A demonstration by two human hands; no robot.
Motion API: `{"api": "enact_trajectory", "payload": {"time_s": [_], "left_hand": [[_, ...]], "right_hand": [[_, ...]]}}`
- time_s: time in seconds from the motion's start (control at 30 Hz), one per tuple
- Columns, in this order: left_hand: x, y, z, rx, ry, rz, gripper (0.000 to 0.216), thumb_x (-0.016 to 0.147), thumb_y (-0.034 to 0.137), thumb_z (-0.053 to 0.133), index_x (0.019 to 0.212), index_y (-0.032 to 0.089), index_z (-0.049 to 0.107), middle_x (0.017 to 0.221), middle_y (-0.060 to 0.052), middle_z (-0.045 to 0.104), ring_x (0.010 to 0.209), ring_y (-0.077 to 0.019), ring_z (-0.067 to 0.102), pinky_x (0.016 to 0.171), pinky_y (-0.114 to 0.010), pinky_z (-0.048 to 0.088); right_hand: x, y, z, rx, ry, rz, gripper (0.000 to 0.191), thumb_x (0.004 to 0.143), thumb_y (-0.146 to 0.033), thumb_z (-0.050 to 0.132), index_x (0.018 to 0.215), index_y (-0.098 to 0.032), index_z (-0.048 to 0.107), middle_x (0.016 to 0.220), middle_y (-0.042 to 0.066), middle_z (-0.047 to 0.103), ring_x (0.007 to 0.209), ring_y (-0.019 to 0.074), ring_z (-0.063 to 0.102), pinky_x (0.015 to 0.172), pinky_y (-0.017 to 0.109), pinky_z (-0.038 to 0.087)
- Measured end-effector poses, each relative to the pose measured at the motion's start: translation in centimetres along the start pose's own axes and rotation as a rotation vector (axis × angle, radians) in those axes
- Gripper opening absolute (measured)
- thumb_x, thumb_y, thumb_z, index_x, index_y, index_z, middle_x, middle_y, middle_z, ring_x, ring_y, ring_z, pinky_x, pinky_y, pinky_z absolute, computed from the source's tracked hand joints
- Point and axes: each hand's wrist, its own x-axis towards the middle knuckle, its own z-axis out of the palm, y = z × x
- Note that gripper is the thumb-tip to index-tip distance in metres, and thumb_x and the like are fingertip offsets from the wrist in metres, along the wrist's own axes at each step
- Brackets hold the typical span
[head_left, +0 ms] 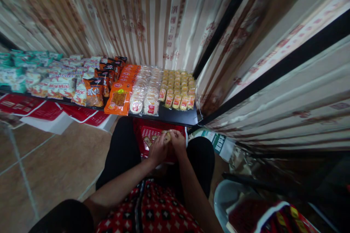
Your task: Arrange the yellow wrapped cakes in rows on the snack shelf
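My left hand (158, 150) and my right hand (177, 140) are close together over a red plastic basket (139, 128) between my knees. Both are closed around a small yellowish-brown wrapped snack (167, 138), partly covered by my fingers. A few similar snacks (148, 141) lie inside the basket, to the left of my hands. Just beyond it, on a low black shelf (175, 114), rows of small yellow packaged snacks (177, 100) stand at the right end. My hands hide part of the basket's inside.
Further left along the shelf are round white packaged cakes (151, 105), orange packets (118, 99), orange-and-black bags (94, 91) and teal bags (18, 76). Pleated curtains (153, 14) hang behind. Black poles (224, 25) slant at right. A pale bucket (220, 198) stands at lower right.
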Motion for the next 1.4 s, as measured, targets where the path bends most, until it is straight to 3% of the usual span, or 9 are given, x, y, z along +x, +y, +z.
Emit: {"api": "enact_trajectory", "payload": {"time_s": [0.23, 0.47, 0.73, 1.0, 1.4], "left_hand": [[0.2, -0.4, -0.6, 0.018, 0.012, -0.056, 0.039, 0.086, 0.025, 0.042, 0.124, 0.017, 0.048, 0.120, -0.010, 0.056, 0.111, -0.0227, 0.051, 0.098, -0.038, 0.040], [0.7, 0.0, -1.4, -0.016, 0.004, -0.075, 0.043, 0.084, 0.023, 0.043, 0.126, 0.015, 0.047, 0.118, -0.011, 0.055, 0.111, -0.0218, 0.051, 0.099, -0.035, 0.040], [1.3, 0.0, -2.2, -0.076, 0.048, -0.051, 0.036, 0.083, 0.024, 0.047, 0.118, 0.017, 0.052, 0.114, -0.008, 0.060, 0.108, -0.0211, 0.053, 0.098, -0.036, 0.040], [1.5, 0.5, -2.6, -0.206, 0.032, -0.025, 0.030, 0.087, 0.030, 0.043, 0.112, 0.022, 0.057, 0.110, -0.004, 0.064, 0.103, -0.0181, 0.057, 0.096, -0.033, 0.041], [2.7, 0.3, -3.8, -0.357, 0.029, -0.123, 0.026, 0.084, 0.031, 0.045, 0.101, 0.019, 0.060, 0.101, -0.005, 0.066, 0.094, -0.0176, 0.060, 0.088, -0.031, 0.045]], "right_hand": [[0.0, 0.1, 0.0, 0.130, -0.025, 0.070, 0.049, 0.058, -0.060, 0.060, 0.081, -0.017, 0.061, 0.077, 0.008, 0.070, 0.067, 0.0210, 0.065, 0.056, 0.031, 0.051], [0.2, -0.6, -0.1, 0.128, 0.041, 0.049, 0.047, 0.056, -0.053, 0.062, 0.085, -0.017, 0.065, 0.086, 0.008, 0.070, 0.079, 0.0210, 0.064, 0.072, 0.033, 0.050], [0.0, -2.3, -0.4, 0.117, 0.033, 0.072, 0.035, 0.059, -0.049, 0.060, 0.073, -0.018, 0.068, 0.072, 0.002, 0.068, 0.072, 0.0187, 0.061, 0.069, 0.030, 0.048], [-0.2, -3.9, -1.2, 0.111, -0.045, 0.124, 0.042, 0.057, -0.059, 0.063, 0.062, -0.018, 0.063, 0.042, -0.005, 0.050, 0.043, 0.0108, 0.044, 0.045, 0.024, 0.034], [-0.4, -5.1, -1.5, 0.091, -0.073, 0.134, 0.049, 0.063, -0.067, 0.058, 0.066, -0.019, 0.065, 0.041, -0.003, 0.052, 0.040, 0.0117, 0.044, 0.044, 0.025, 0.036]]}}
